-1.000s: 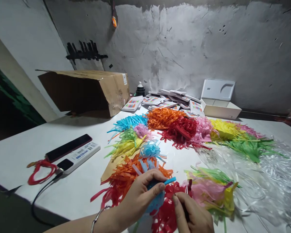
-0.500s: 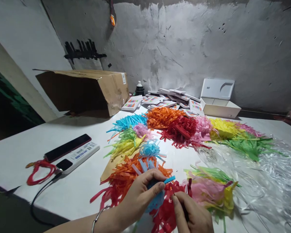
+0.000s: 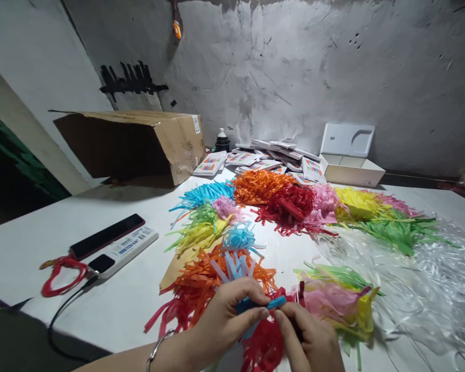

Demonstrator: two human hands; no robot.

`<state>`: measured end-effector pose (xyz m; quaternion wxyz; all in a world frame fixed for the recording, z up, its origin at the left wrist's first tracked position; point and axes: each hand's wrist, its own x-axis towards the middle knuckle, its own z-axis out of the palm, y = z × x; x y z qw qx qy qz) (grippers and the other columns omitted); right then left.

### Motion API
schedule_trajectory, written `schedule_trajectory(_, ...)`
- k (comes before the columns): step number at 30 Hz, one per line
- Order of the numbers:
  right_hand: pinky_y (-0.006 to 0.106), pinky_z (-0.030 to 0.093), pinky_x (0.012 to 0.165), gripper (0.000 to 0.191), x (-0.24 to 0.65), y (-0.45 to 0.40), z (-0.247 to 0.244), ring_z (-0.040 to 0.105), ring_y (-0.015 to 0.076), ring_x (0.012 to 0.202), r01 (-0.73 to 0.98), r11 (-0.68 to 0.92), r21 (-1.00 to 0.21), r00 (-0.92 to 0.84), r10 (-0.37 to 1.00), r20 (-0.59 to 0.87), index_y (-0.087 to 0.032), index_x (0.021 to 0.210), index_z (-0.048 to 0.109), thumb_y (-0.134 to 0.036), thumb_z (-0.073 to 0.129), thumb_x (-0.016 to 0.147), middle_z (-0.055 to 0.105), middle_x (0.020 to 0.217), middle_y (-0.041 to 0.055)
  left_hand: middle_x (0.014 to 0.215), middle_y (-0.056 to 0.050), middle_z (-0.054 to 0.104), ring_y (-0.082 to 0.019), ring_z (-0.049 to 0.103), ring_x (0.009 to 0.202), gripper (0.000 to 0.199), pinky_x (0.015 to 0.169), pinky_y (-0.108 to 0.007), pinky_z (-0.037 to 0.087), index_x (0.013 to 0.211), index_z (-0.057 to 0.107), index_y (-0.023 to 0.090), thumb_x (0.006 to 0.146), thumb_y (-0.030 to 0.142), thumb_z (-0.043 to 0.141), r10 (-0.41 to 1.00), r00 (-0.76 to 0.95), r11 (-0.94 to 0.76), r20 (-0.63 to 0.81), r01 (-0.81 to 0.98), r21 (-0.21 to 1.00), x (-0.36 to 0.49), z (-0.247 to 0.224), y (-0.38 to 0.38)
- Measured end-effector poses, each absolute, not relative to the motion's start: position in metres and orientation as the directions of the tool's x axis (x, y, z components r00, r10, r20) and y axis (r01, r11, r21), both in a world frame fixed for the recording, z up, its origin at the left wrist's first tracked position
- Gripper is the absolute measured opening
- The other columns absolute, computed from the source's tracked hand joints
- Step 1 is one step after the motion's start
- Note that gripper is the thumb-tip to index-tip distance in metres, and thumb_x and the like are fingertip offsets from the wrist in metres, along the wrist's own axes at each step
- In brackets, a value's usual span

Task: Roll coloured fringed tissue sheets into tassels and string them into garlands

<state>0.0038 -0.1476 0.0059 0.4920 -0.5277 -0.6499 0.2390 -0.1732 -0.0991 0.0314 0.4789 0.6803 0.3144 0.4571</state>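
My left hand, a bracelet on its wrist, is closed around a blue paper tassel. The tassel's twisted blue end sticks out past the thumb and forefinger, and pale blue strips show above the knuckles. Finger and thumb of my right hand are pinched together against that blue end; whatever thin thing they hold is too small to make out. Red paper fringe lies under both hands, and orange fringe spreads to the left. A pink, yellow and green tassel bundle lies beside my right hand.
Piles of coloured fringe, including orange and dark red, curve across the white table. Clear plastic strands cover its right side. A cardboard box, flat packs, a white box and a phone also lie there.
My right hand has moved slightly up to meet the blue end, and its fingertips now touch it. My left hand has lowered a little, still on the tassel.
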Motion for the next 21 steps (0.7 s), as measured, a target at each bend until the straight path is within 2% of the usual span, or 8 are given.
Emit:
schedule_trajectory(2, 0.020, 0.040, 0.049, 0.033, 0.004, -0.146, 0.001, 0.053, 0.0116, 0.048, 0.301, 0.219, -0.928, 0.089, 0.962, 0.257, -0.022, 0.087, 0.070, -0.052, 0.059, 0.094, 0.058, 0.056, -0.0033, 0.082, -0.005, 0.070, -0.017, 0.064, 0.076, 0.019, 0.072, -0.026, 0.049, 0.085, 0.072, 0.017, 0.090, 0.035, 0.073, 0.839, 0.399, -0.396, 0.370, -0.017, 0.918, -0.173, 0.030, -0.098)
schedule_trajectory(4, 0.020, 0.043, 0.051, 0.042, 0.003, -0.145, -0.002, 0.055, 0.0122, 0.049, 0.114, 0.109, -0.988, 0.099, 0.988, 0.120, -0.020, 0.103, 0.071, -0.059, 0.064, 0.088, 0.061, 0.056, -0.0030, 0.082, -0.005, 0.070, -0.016, 0.064, 0.076, 0.017, 0.071, -0.025, 0.049, 0.085, 0.071, 0.017, 0.091, 0.033, 0.073, 0.833, 0.395, -0.416, 0.388, -0.015, 0.909, -0.174, 0.029, -0.097)
schedule_trajectory(6, 0.020, 0.043, 0.052, 0.052, 0.001, -0.146, -0.002, 0.057, 0.0119, 0.050, -0.035, 0.030, -0.999, 0.068, 0.997, 0.028, -0.018, 0.108, 0.069, -0.064, 0.068, 0.084, 0.062, 0.056, -0.0024, 0.082, -0.005, 0.070, -0.016, 0.065, 0.076, 0.017, 0.071, -0.026, 0.049, 0.085, 0.071, 0.017, 0.091, 0.033, 0.073, 0.840, 0.391, -0.411, 0.376, 0.007, 0.912, -0.174, 0.028, -0.097)
schedule_trajectory(8, 0.020, 0.042, 0.050, 0.055, -0.001, -0.148, 0.001, 0.056, 0.0110, 0.050, -0.126, -0.010, -0.992, 0.027, 1.000, -0.013, -0.017, 0.108, 0.070, -0.065, 0.072, 0.081, 0.062, 0.056, -0.0024, 0.083, -0.005, 0.070, -0.017, 0.064, 0.076, 0.017, 0.071, -0.026, 0.049, 0.086, 0.071, 0.017, 0.091, 0.033, 0.073, 0.854, 0.386, -0.392, 0.348, 0.041, 0.919, -0.175, 0.028, -0.097)
schedule_trajectory(12, 0.020, 0.043, 0.052, 0.069, -0.003, -0.148, 0.009, 0.056, 0.0100, 0.050, -0.220, -0.048, -0.974, 0.015, 0.998, -0.053, -0.019, 0.125, 0.066, -0.063, 0.079, 0.074, 0.059, 0.056, -0.0054, 0.084, -0.005, 0.070, -0.017, 0.065, 0.078, 0.018, 0.073, -0.027, 0.049, 0.088, 0.072, 0.017, 0.092, 0.034, 0.071, 0.855, 0.396, -0.388, 0.334, 0.063, 0.919, -0.176, 0.029, -0.099)
schedule_trajectory(14, 0.019, 0.043, 0.053, 0.070, -0.002, -0.146, 0.010, 0.056, 0.0096, 0.051, -0.227, -0.056, -0.972, 0.013, 0.998, -0.061, -0.020, 0.127, 0.065, -0.063, 0.080, 0.074, 0.060, 0.057, -0.0055, 0.085, -0.007, 0.071, -0.018, 0.066, 0.079, 0.020, 0.073, -0.027, 0.050, 0.088, 0.072, 0.017, 0.093, 0.036, 0.069, 0.834, 0.427, -0.405, 0.349, 0.045, 0.913, -0.176, 0.031, -0.100)
schedule_trajectory(16, 0.019, 0.044, 0.052, 0.061, 0.000, -0.144, 0.010, 0.058, 0.0105, 0.052, -0.181, -0.038, -0.983, 0.000, 0.999, -0.038, -0.019, 0.118, 0.069, -0.063, 0.077, 0.077, 0.063, 0.059, -0.0030, 0.084, -0.008, 0.070, -0.018, 0.065, 0.079, 0.024, 0.074, -0.028, 0.050, 0.088, 0.073, 0.017, 0.094, 0.039, 0.067, 0.804, 0.480, -0.421, 0.351, 0.043, 0.906, -0.177, 0.035, -0.099)
schedule_trajectory(21, 0.020, 0.048, 0.053, 0.039, 0.004, -0.143, 0.003, 0.067, 0.0143, 0.054, 0.160, 0.186, -0.970, -0.037, 0.983, 0.182, -0.021, 0.102, 0.073, -0.057, 0.059, 0.094, 0.071, 0.064, 0.0013, 0.083, -0.007, 0.068, -0.019, 0.062, 0.081, 0.043, 0.077, -0.029, 0.047, 0.084, 0.074, 0.015, 0.092, 0.056, 0.065, 0.813, 0.535, -0.325, 0.229, 0.091, 0.941, -0.176, 0.044, -0.095)
